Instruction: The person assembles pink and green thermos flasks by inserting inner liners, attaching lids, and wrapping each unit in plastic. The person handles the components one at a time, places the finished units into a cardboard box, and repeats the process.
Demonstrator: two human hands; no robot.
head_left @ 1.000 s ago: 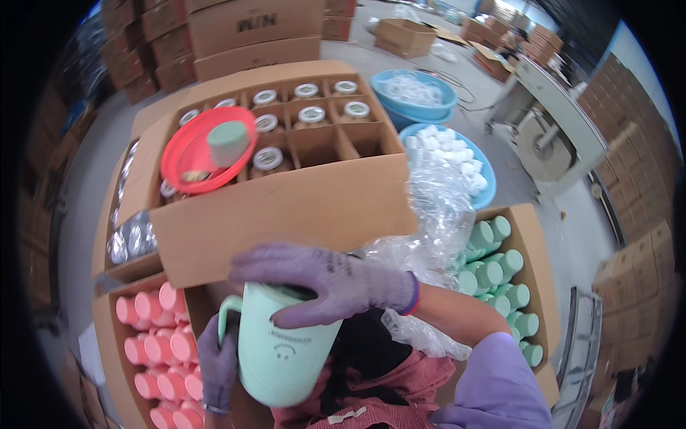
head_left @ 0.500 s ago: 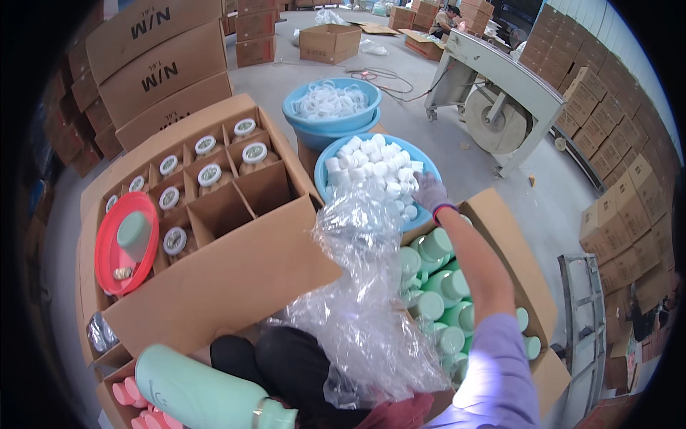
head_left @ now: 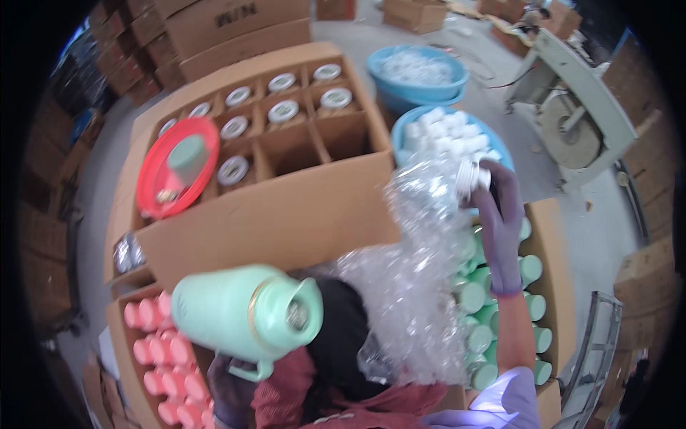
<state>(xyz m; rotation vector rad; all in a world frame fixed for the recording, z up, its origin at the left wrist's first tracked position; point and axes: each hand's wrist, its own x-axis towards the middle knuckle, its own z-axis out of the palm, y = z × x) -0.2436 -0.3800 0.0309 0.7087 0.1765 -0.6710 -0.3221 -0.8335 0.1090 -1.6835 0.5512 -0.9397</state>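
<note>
Mint-green jug [head_left: 246, 314] is over the person's lap, lower left of centre, tipped nearly onto its side. Base points left, open spout end points right; metallic lining shows in the mouth, gold-coloured band around the neck. Handle hangs on the underside.

Left hand [head_left: 230, 390], gloved, is under the jug just beside the handle. Fingers mostly hidden behind jug and handle, so can't tell how they're closed.

Right hand [head_left: 501, 222], also gloved, has its fingers closed on a white stopper [head_left: 470, 179] with a ribbed side. It's at the near edge of a blue basin [head_left: 399, 136] full of white pieces, well apart from the jug.

Clear plastic wrap [head_left: 421, 307] runs from that basin down toward the lap. Right of it: carton [head_left: 556, 250] packed with mint-green vessels. Left of the lap: pink vessels [head_left: 171, 350] in rows in another box.

Ahead: divided carton [head_left: 286, 225], some cells holding white-topped items. Red tray [head_left: 148, 171] sits tilted on its left part, mint cup [head_left: 187, 159] in it.
</note>
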